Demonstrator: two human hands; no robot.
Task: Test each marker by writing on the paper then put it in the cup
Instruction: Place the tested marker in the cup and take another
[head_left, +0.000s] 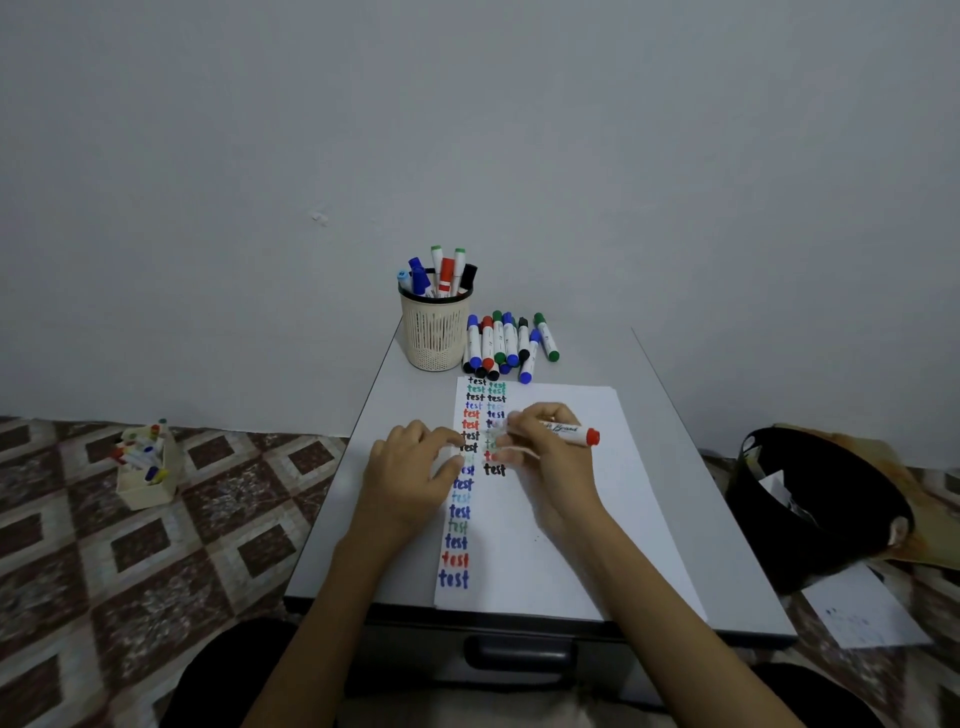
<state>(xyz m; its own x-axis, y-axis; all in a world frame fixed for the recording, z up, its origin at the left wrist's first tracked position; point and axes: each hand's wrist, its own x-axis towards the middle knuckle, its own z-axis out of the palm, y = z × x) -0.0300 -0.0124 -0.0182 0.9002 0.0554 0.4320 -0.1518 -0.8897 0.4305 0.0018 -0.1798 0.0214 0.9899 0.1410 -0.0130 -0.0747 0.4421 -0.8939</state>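
Observation:
My right hand (545, 447) grips a white marker with a red end (576, 434), lying across the white paper (561, 519); its tip is hidden by my fingers. The paper bears two columns of the word "test" in several colours. My left hand (410, 467) rests on the paper's left edge with fingers curled; whether it holds a cap I cannot tell. A beige mesh cup (435, 332) at the table's back holds several markers. To its right lies a pile of loose markers (506, 343).
The small grey table (727, 561) has a drawer handle at the front. On the patterned floor, a beige box of markers (145, 467) sits at the left; a black bin (815, 504) and a loose sheet (862, 608) lie at the right.

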